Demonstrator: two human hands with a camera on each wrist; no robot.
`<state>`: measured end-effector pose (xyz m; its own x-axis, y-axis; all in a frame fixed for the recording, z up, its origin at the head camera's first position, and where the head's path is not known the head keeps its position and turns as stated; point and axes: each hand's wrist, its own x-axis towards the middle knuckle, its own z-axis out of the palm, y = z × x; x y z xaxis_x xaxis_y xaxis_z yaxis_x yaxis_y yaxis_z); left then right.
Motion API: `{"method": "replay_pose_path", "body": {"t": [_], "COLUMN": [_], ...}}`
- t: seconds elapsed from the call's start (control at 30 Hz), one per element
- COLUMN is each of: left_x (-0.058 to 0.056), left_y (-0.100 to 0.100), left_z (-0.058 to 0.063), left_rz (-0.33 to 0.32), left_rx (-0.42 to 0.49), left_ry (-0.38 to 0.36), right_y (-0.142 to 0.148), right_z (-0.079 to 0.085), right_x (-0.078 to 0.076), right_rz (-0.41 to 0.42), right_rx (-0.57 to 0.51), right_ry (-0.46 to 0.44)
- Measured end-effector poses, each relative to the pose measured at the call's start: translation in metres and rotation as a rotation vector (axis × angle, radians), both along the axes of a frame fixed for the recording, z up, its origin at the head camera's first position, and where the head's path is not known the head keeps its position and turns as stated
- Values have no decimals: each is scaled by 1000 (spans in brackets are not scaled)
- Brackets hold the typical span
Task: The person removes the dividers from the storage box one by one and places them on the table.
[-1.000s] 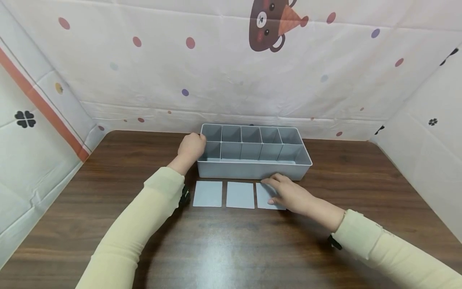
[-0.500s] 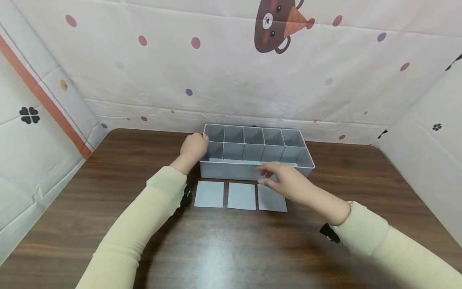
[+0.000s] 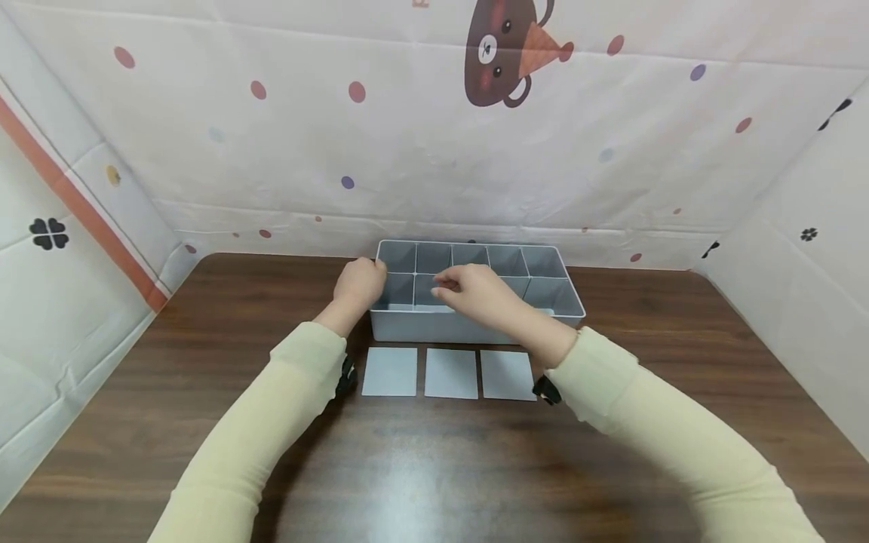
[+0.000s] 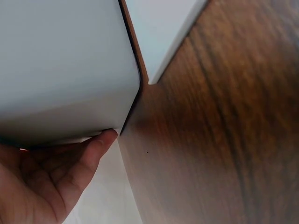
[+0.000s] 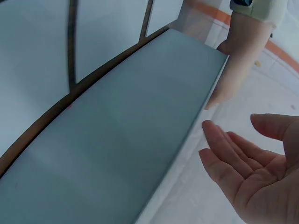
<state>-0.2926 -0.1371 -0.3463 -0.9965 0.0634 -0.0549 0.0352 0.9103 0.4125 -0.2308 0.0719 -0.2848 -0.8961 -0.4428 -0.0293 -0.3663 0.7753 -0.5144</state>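
A grey storage box (image 3: 441, 328) with two rows of compartments stands near the back wall. At its left end, my left hand (image 3: 360, 285) grips the side; the left wrist view shows the thumb (image 4: 105, 137) against the outer wall. My right hand (image 3: 478, 292) is over the middle of the box, its fingers loosely bent with nothing between them, and hides some compartments. Along the front of the box lie three flat grey squares in a row: a left square (image 3: 389, 372), a middle square (image 3: 451, 374) and a right square (image 3: 507, 375).
The dark wood table (image 3: 407, 467) runs back to a white cloth wall (image 3: 271, 151) with coloured dots and a bear print. More white cloth hangs at the left and right sides.
My right hand has lifted off the right square and moved up and left over the box. The left hand stays at the box's left end, and the squares lie where they were.
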Motion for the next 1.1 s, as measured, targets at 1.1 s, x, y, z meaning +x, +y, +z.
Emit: {"method": "replay_pose_path", "body": {"t": [1.1], "left_x": [1], "left_y": [-1], "left_z": [-1], "left_rz": [-185], "left_rx": [-373], "left_ry": [119], "right_y": [-47], "right_z": [-31], "right_x": [-35], "right_rz": [-99], "right_rx": [-29], "right_ry": [-135]}}
